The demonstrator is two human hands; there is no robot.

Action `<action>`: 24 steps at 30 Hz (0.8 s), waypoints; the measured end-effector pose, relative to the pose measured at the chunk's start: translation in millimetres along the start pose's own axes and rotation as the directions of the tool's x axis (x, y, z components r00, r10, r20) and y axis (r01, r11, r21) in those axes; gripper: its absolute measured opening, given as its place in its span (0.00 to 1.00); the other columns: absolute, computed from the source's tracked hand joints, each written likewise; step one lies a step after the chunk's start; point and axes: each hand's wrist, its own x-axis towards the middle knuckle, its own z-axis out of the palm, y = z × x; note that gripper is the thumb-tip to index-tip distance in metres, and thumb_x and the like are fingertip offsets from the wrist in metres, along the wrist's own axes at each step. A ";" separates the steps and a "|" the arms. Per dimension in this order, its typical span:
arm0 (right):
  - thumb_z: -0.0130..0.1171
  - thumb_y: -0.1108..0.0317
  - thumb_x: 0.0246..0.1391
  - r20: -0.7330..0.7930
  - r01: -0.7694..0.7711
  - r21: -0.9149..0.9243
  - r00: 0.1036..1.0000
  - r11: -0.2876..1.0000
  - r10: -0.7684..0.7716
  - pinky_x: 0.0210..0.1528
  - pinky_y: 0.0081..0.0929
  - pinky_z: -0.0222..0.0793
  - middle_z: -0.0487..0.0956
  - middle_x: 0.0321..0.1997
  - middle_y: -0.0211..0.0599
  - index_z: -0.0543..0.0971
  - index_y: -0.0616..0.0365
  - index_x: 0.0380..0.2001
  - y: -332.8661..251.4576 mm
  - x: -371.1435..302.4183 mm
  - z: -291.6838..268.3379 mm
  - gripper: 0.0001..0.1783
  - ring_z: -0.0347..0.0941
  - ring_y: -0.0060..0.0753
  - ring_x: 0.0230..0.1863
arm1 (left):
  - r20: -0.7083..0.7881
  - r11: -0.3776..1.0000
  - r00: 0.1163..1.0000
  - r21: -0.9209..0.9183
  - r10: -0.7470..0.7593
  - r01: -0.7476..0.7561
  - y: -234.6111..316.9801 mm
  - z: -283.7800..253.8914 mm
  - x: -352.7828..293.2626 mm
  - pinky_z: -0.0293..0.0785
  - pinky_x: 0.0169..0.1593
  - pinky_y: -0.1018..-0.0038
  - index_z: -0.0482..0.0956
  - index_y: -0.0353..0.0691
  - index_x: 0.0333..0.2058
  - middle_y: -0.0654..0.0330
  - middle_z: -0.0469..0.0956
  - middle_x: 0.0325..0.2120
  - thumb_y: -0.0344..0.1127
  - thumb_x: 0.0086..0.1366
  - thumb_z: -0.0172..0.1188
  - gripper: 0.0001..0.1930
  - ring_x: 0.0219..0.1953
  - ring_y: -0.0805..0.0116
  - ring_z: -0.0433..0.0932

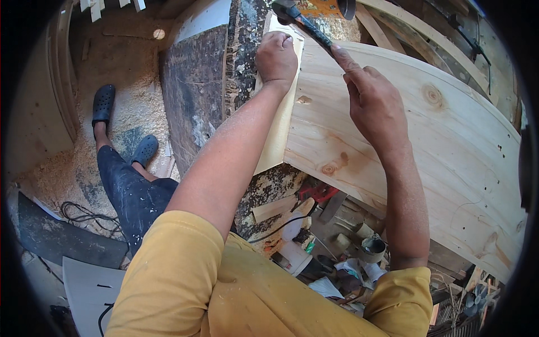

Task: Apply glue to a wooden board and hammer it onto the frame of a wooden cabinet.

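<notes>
My right hand [373, 98] grips a hammer [315, 35] by its dark handle, the index finger stretched along it. The hammer's dark head is at the top, raised to the right of my left hand. My left hand [278, 59] is closed in a fist at the far end of a narrow pale wood piece [272, 143]. What its fingers hold, if anything, is hidden. The narrow piece meets the end of a wide, knotty wood panel [365, 151] stretching to the right. Under the left hand is a dark, paint-spattered workbench [193, 84].
An orange cylindrical thing [323, 8] lies beyond the hammer. Below the panel are a white bucket [295, 257], a dark-mouthed pot [373, 246] and clutter. Sawdust covers the floor [70, 163] at left, with a loose black cable [84, 216]. Long boards [426, 42] lean at far right.
</notes>
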 end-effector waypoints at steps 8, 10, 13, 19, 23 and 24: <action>0.49 0.69 0.57 0.101 -0.062 -0.011 0.993 0.998 0.062 0.27 0.39 0.70 0.73 0.25 0.41 0.70 0.34 0.57 -0.2 -3.5 2.7 0.24 0.74 0.43 0.25 | -0.029 0.996 0.997 0.051 0.068 -0.066 -4.1 3.4 0.6 0.74 0.36 0.69 0.80 0.42 0.26 0.58 0.79 0.28 0.31 0.52 0.60 0.02 0.31 0.58 0.78; 0.49 0.69 0.57 0.102 -0.045 -0.057 0.993 0.997 0.051 0.27 0.39 0.70 0.72 0.25 0.40 0.70 0.34 0.57 -1.1 -2.4 2.3 0.24 0.73 0.42 0.25 | -0.043 0.998 0.997 0.004 0.059 -0.059 -3.6 2.9 1.0 0.74 0.36 0.69 0.80 0.43 0.24 0.58 0.79 0.28 0.31 0.52 0.61 0.01 0.31 0.58 0.78; 0.50 0.68 0.57 0.105 -0.037 -0.094 0.993 0.995 0.046 0.26 0.39 0.70 0.72 0.24 0.39 0.70 0.33 0.57 -1.7 -0.3 1.4 0.24 0.73 0.41 0.24 | 0.005 0.998 0.999 0.037 0.041 -0.041 -3.6 1.5 1.0 0.75 0.36 0.67 0.80 0.41 0.25 0.59 0.79 0.32 0.30 0.53 0.59 0.02 0.32 0.57 0.79; 0.51 0.69 0.56 0.076 -0.017 -0.070 0.997 0.997 0.022 0.24 0.37 0.69 0.70 0.24 0.37 0.69 0.31 0.58 -2.8 -0.1 -0.7 0.26 0.72 0.40 0.23 | -0.031 0.998 0.998 -0.041 0.048 -0.049 -4.5 2.7 0.2 0.75 0.35 0.67 0.80 0.42 0.24 0.59 0.79 0.31 0.29 0.52 0.58 0.02 0.31 0.57 0.79; 0.52 0.69 0.56 0.100 -0.038 -0.127 0.994 0.991 0.051 0.23 0.35 0.68 0.69 0.23 0.35 0.68 0.30 0.58 -2.6 0.3 -1.7 0.27 0.70 0.37 0.22 | -0.005 1.000 1.000 0.014 0.020 -0.020 -3.7 2.9 1.5 0.75 0.36 0.67 0.80 0.43 0.25 0.60 0.79 0.33 0.31 0.52 0.59 0.02 0.32 0.57 0.79; 0.52 0.69 0.56 0.093 -0.031 -0.128 0.995 0.991 0.043 0.23 0.35 0.68 0.69 0.23 0.35 0.68 0.30 0.58 -2.5 0.1 -2.4 0.27 0.70 0.37 0.22 | -0.007 1.000 1.000 0.003 0.024 -0.024 -3.3 2.2 1.3 0.75 0.36 0.67 0.80 0.43 0.25 0.60 0.79 0.33 0.31 0.52 0.59 0.03 0.32 0.57 0.79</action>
